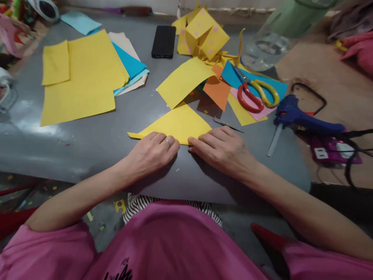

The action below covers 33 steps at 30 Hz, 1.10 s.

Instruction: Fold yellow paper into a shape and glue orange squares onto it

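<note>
Yellow paper triangle [177,120] is what we hold, flat on the grey desk [87,146] just in front of us, its long edge towards our body and its peak pointing away. Our left hand [155,149] and right hand [220,149] both have curled fingers closed on that near edge, with a narrow gap between them. Gripping from both sides seems meant to keep the edge straight and the fold tight; our thumbs are mostly hidden, so we cannot tell how hard they pinch. A slim folded strip juts past our left hand, crisp and thin.

Just beyond the peak lies a curved yellow sheet [185,81], bowed up from the desk, with matte orange paper [220,93] next to it. A slender pointed tool [229,125] rests beside our right hand, probably for easy reach. Scissors [247,102] with smooth red and yellow handles lie on blue and pink paper, and the blue plastic glue gun [309,120] sits to the right, its cloudy stick poking out, near its cables perhaps. Broad yellow sheets [84,85] lie stacked on the left, seemingly to leave us working room. At the back stands a boxy paper shape [205,33], sharp-cornered and pink-dotted.
</note>
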Available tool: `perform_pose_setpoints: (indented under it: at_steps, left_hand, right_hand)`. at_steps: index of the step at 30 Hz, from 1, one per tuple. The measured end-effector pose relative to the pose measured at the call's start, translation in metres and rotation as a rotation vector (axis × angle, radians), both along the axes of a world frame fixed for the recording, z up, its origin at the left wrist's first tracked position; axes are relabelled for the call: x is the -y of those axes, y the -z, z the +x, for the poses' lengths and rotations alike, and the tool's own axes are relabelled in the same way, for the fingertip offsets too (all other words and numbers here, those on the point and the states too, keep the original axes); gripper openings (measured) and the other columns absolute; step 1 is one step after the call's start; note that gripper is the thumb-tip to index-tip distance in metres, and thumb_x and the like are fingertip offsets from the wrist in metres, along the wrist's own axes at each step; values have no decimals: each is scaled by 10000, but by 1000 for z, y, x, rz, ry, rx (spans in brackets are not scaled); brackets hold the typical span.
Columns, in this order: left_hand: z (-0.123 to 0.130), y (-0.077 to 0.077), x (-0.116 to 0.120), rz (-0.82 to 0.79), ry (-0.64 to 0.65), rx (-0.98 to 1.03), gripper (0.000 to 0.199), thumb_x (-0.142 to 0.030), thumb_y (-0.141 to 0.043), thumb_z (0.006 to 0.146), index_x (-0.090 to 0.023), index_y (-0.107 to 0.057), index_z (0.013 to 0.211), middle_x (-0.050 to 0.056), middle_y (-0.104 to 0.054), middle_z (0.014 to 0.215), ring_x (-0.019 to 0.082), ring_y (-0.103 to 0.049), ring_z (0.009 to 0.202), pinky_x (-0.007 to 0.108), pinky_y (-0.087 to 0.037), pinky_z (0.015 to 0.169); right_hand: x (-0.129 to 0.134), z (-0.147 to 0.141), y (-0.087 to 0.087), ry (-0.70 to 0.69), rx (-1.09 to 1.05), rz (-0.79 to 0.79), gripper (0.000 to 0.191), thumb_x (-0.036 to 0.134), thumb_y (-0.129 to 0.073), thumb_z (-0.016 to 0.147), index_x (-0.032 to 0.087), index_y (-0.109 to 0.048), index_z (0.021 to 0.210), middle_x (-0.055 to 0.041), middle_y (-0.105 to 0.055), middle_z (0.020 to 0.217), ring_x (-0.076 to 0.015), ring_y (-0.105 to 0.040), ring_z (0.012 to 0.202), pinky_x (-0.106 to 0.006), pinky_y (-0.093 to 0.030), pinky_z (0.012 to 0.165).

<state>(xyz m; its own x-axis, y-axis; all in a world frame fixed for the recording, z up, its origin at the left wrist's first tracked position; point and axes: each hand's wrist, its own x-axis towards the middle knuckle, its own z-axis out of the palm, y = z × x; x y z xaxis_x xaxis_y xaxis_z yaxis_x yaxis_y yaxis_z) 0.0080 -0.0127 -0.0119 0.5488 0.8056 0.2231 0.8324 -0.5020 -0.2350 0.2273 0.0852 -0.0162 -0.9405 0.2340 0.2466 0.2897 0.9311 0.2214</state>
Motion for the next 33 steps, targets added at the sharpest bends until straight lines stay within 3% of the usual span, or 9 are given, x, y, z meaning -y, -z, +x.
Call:
perform_pose_setpoints:
  at_steps: [7, 15, 21, 26, 33]
  left_hand:
    - [3, 1, -5, 63, -32, -1, 285, -18, -403, 944, -165, -614, 823, 49, -633, 739, 196, -567, 654, 329, -418, 621]
    - [2, 6, -14, 35, -147, 100, 212, -153, -515, 971, -181, -623, 791, 44, -645, 750, 201, -589, 677, 322, -428, 627]
    - [-9, 8, -26, -196, -297, 270, 255, -325, -534, 1000, -148, -671, 877, 88, -673, 886, 222, -614, 817, 322, -448, 725]
    - [-22, -2, -30, -414, -405, 310, 287, -379, -518, 1002, -157, -681, 923, 96, -670, 939, 243, -610, 866, 336, -437, 742]
    - [-46, -7, -22, -454, -487, 320, 297, -388, -498, 990, -177, -700, 939, 92, -654, 941, 258, -601, 897, 364, -418, 777]
  right_hand:
    - [0, -12, -3, 6, 47, 69, 315, 167, -457, 1006, 197, -694, 801, -37, -684, 750, -188, -504, 717, -352, -322, 717]
    - [-11, -17, 4, 118, 3, -150, 366, 336, -413, 1046, 176, -684, 859, -77, -684, 812, -215, -521, 787, -354, -301, 747]
    - [-13, -21, -5, 271, 73, -354, 371, 358, -400, 1036, 165, -688, 903, -104, -691, 893, -245, -563, 854, -365, -291, 752]
    - [-16, -16, -6, 353, 97, -365, 390, 426, -434, 1022, 182, -682, 846, -94, -698, 891, -249, -568, 849, -368, -289, 758]
    - [-18, 1, 3, 439, 61, -334, 419, 518, -466, 1000, 205, -668, 807, -71, -679, 856, -249, -578, 837, -362, -297, 749]
